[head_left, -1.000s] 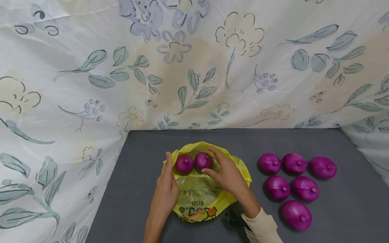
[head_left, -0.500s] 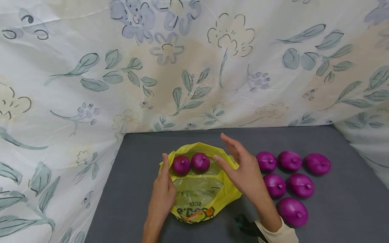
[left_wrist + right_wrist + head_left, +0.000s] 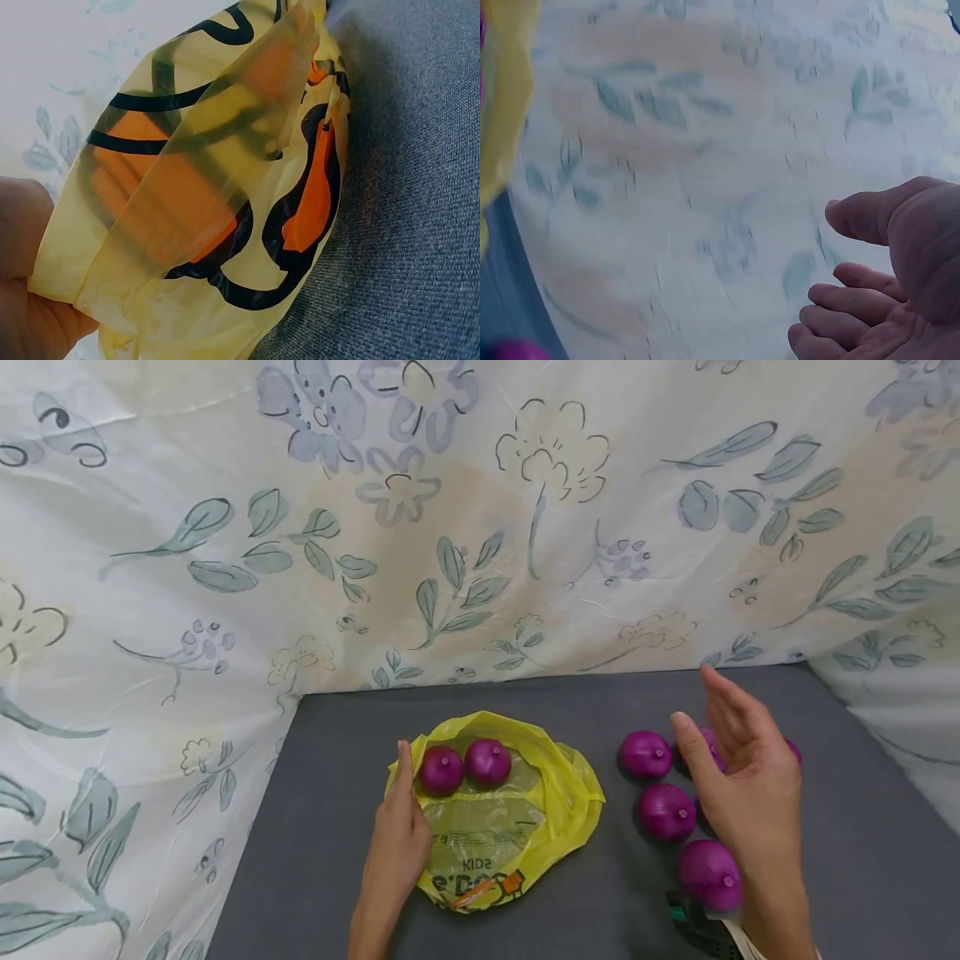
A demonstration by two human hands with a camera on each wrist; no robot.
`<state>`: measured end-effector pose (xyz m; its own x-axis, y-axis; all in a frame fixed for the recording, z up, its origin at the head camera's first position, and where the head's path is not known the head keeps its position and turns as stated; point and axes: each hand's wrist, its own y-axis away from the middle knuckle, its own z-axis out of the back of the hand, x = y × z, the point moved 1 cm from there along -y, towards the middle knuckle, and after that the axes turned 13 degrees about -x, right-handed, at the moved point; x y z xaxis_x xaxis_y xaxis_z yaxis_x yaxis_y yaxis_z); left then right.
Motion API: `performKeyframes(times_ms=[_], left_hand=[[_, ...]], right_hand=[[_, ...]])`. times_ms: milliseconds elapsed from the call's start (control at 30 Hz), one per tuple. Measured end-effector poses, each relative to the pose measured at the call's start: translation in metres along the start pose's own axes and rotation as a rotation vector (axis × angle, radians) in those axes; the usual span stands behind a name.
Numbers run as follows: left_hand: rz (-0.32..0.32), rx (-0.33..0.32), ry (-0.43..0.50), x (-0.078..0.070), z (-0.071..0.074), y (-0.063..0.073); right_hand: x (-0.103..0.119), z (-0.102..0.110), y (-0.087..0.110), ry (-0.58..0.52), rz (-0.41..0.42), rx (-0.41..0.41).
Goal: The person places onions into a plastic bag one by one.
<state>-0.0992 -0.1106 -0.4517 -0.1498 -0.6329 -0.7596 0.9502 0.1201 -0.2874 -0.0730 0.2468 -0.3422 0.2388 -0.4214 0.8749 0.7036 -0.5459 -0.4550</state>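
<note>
A yellow plastic bag (image 3: 570, 785) with black and orange print lies with its mouth spread wide, facing up. Inside it, near the far side, sit two red onions (image 3: 488, 763). My left hand (image 3: 401, 839) grips the bag's left rim, and the left wrist view has the thumb side of that hand (image 3: 37, 300) against the printed plastic. Over the onions on the right, my right hand (image 3: 750, 785) hovers with thumb and fingers apart, holding nothing. Part of that group is hidden behind it; a nearer onion (image 3: 709, 875) and a farther one (image 3: 646, 755) show beside it.
A dark grey tabletop (image 3: 337, 777) carries everything. White cloth (image 3: 450, 610) with a floral print hangs behind it and along both sides. In the right wrist view, the bag's yellow edge (image 3: 510, 97) shows at the far left.
My right hand has left the bag's right side and moved right, over the loose onions. The left hand keeps its hold on the rim. The head view has shifted slightly.
</note>
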Motion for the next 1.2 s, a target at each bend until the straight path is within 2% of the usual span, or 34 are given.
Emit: performKeyframes(times_ms=[133,267,467,600,767,967,1067,1200], left_hand=[[0.033,0.016,-0.013,-0.001,-0.001,0.000],[0.038,0.018,-0.023,-0.002,0.000,-0.001],[0.037,0.021,-0.045,-0.003,0.001,-0.002],[0.019,0.012,-0.053,-0.004,0.000,-0.002],[0.003,0.004,-0.056,-0.005,0.000,-0.002],[0.030,0.011,-0.049,-0.005,0.001,-0.002],[0.030,0.016,-0.045,-0.006,0.001,-0.003],[0.023,0.023,-0.046,-0.007,-0.001,-0.003]], right_hand=[[-0.017,0.027,-0.011,0.060,-0.076,-0.125],[-0.037,0.051,-0.020,0.130,-0.146,-0.213],[-0.072,0.080,-0.033,0.244,-0.202,-0.270],[-0.096,0.096,-0.042,0.277,-0.263,-0.279],[-0.120,0.109,-0.049,0.356,-0.336,-0.266],[-0.147,0.123,-0.055,0.396,-0.387,-0.236],[-0.162,0.128,-0.057,0.421,-0.372,-0.167],[-0.182,0.130,-0.058,0.505,-0.339,0.023]])
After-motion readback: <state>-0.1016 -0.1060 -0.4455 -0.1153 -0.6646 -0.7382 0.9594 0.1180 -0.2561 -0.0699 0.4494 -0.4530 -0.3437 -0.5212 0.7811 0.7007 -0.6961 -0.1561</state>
